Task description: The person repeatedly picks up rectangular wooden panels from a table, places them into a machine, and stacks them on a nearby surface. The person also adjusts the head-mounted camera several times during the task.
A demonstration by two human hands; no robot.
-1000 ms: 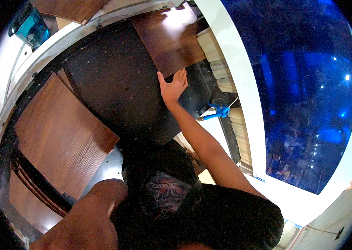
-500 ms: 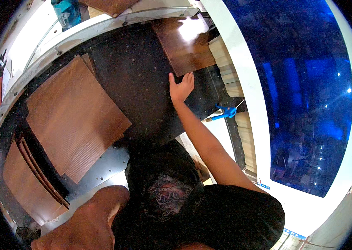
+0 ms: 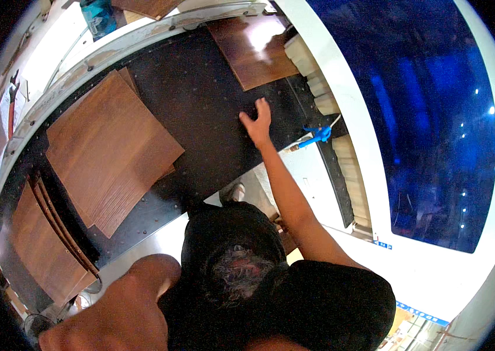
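My right hand [image 3: 259, 124] hovers over or rests on the black table [image 3: 200, 111], fingers spread and holding nothing. Just beyond its fingertips lies a glossy brown wood-grain panel [image 3: 253, 52], a small gap apart from them. To the left sits a pile of similar brown wood-grain panels [image 3: 112, 152], loosely fanned so that their corners stick out. Another group of brown panels [image 3: 51, 240] lies at the table's far left. My left arm [image 3: 124, 304] shows bent at the lower left; its hand is out of sight.
A blue air gun [image 3: 317, 134] hangs at the table's right edge, beside pale pleated bellows [image 3: 355, 181]. A white machine cover with a dark blue window [image 3: 417, 117] fills the right side. Beyond the rail are a teal bottle [image 3: 98, 17] and a red-handled tool [image 3: 12, 105].
My right hand has come away from the near edge of the single panel, leaving a gap. The whole view has shifted slightly with my head.
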